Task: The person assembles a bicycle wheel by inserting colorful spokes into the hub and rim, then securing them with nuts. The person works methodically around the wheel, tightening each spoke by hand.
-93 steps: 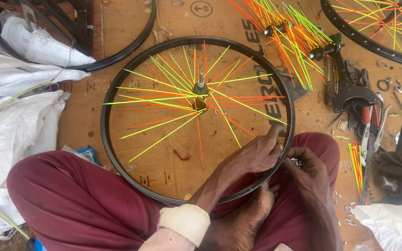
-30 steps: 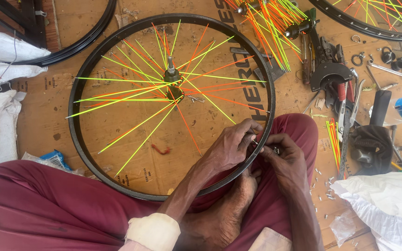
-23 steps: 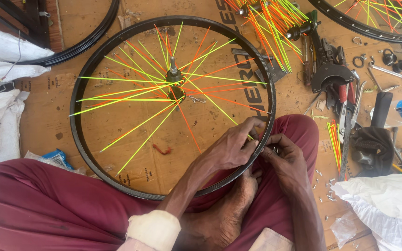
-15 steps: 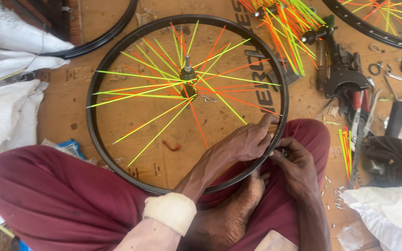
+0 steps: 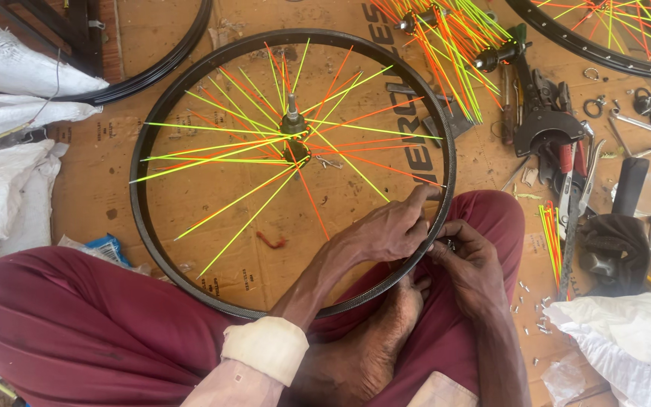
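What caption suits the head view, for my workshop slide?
Left hand and right hand work at the black wheel rim, beside orange and yellow-green spokes.

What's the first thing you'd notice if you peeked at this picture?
The big black wheel rim in the middle, resting on the person's lap, with bright yellow and orange spokes fanning from its hub. Next, the left hand and right hand meeting at its right edge. Loose spokes and tools lie top right.
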`<state>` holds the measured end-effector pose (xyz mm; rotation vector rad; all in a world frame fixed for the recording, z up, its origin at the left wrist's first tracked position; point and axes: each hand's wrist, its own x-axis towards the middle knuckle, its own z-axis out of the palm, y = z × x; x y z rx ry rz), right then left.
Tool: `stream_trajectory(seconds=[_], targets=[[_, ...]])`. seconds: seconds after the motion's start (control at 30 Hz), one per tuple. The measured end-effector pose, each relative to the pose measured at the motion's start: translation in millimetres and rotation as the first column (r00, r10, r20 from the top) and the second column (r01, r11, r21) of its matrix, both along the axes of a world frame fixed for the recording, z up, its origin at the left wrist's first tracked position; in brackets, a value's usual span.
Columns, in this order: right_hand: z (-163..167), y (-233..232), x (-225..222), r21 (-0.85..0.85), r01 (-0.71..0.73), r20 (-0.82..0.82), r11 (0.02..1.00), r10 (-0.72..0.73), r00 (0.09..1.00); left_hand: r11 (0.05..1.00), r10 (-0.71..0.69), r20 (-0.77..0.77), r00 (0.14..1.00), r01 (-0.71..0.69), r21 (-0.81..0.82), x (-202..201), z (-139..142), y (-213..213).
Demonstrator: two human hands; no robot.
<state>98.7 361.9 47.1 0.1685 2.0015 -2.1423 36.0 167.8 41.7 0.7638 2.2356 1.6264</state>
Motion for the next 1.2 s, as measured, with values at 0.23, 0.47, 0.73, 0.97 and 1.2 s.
stream_trajectory(seconds=[0.23, 0.47, 0.73, 0.97, 1.2], targets=[[-1.0, 0.2, 0.4, 0.006, 0.005, -0.005, 1.000, -0.005, 1.000, 0.983, -0.060, -0.016, 0.998, 0.062, 0.171, -0.2, 2.7, 1.0], [-3.8, 0.5, 0.7, 0.036, 0.009, -0.005, 0.999, -0.009, 1.000, 1.000, -0.004, 0.019, 1.000, 0.004, -0.012, 1.9, 2.5, 1.2], [-3.0, -1.5, 1.5, 0.088, 0.029, 0.001, 0.996, -0.029, 1.000, 0.937, 0.152, -0.132, 0.980, -0.185, -0.295, 14.7, 11.8, 2.5], [1.2, -7.1, 0.5, 0.138, 0.079, -0.007, 0.987, -0.079, 0.997, 0.151, 0.504, -0.794, 0.340, -0.940, -0.306, -15.6, 20.9, -72.0], [1.0, -7.5, 0.0, 0.131, 0.078, -0.011, 0.988, -0.077, 0.997, 0.134, 0.416, -0.617, 0.669, -0.716, -0.685, -33.3, 32.9, -128.8]])
